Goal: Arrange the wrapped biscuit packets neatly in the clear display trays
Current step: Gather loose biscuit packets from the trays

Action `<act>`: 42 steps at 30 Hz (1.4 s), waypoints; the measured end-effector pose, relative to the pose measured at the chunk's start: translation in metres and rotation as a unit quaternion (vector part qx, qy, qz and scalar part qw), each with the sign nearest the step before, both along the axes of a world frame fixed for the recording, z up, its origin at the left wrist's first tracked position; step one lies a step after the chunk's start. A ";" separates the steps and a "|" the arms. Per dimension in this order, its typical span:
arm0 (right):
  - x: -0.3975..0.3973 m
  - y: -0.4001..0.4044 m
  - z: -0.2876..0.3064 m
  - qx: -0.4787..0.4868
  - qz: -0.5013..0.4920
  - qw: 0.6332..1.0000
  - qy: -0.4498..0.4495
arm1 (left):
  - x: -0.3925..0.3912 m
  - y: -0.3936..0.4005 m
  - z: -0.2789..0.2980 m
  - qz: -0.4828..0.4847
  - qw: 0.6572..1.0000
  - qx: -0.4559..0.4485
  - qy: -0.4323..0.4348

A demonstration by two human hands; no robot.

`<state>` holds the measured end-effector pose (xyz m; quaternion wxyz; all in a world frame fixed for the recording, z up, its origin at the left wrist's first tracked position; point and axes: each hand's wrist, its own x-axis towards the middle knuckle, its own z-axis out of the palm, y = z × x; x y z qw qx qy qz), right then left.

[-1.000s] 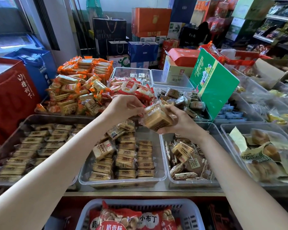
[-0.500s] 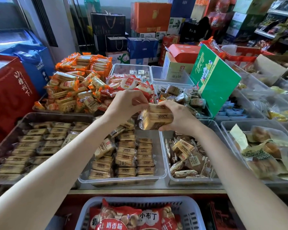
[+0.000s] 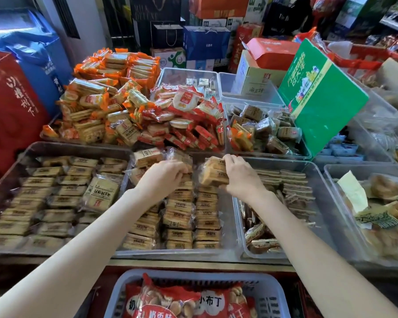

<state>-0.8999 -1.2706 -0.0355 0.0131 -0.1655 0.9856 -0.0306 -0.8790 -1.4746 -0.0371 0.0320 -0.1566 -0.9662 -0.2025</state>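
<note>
While the right hand point(image 3: 241, 177) curls its fingers around a stack of wrapped biscuit packets point(image 3: 213, 172) above the middle clear tray point(image 3: 236, 237), the left hand point(image 3: 163, 180), fingers bent, grips row packets point(image 3: 182, 180), probably making room.

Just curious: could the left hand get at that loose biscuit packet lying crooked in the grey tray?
Probably yes. The left hand hovers over the middle clear tray, and the crooked packet lies uncovered atop the rows beside it.

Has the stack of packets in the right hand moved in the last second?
Yes. The stack of packets in the right hand has come down from above the middle tray to its far end.
</note>
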 end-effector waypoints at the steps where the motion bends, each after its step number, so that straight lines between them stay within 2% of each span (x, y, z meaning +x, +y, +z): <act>1: -0.007 -0.002 -0.008 0.004 -0.010 1.000 0.013 | -0.003 -0.005 -0.011 -0.022 0.999 -0.031 0.001; 4: -0.030 -0.015 -0.033 0.046 -0.026 0.998 0.047 | -0.006 -0.003 -0.040 -0.094 0.990 -0.103 -0.036; 7: -0.051 -0.028 -0.056 0.126 -0.017 0.990 0.055 | -0.016 0.004 -0.061 -0.097 0.976 -0.182 -0.075; 10: -0.067 -0.034 -0.078 0.151 -0.004 0.985 0.083 | -0.029 0.008 -0.070 -0.099 0.960 -0.254 -0.066; 14: -0.072 -0.039 -0.094 0.209 0.010 0.978 -0.004 | -0.028 0.008 -0.095 -0.102 0.938 -0.322 -0.072; 18: -0.077 -0.041 -0.111 0.222 0.018 0.974 -0.038 | -0.031 0.002 -0.108 -0.109 0.921 -0.371 -0.043; 21: -0.078 -0.041 -0.109 0.209 0.025 0.976 -0.046 | -0.031 0.005 -0.114 -0.108 0.916 -0.385 -0.038; 24: -0.076 -0.034 -0.108 0.200 0.045 0.978 0.042 | -0.031 0.008 -0.111 -0.102 0.912 -0.398 -0.019; 26: -0.072 -0.034 -0.107 0.172 0.043 0.983 0.058 | -0.029 0.007 -0.112 -0.099 0.911 -0.399 -0.027; 30: -0.074 -0.041 -0.109 0.124 0.025 0.991 -0.054 | -0.030 0.008 -0.109 -0.099 0.911 -0.400 -0.028; 35: -0.080 -0.044 -0.109 0.057 -0.020 0.994 -0.091 | -0.030 0.008 -0.109 -0.102 0.912 -0.396 -0.027; 38: -0.069 -0.038 -0.108 0.018 0.005 0.999 -0.033 | -0.030 0.009 -0.111 -0.098 0.914 -0.393 -0.024; 42: -0.040 -0.038 -0.130 0.020 0.004 0.991 -0.134 | -0.029 0.010 -0.113 -0.099 0.911 -0.399 -0.017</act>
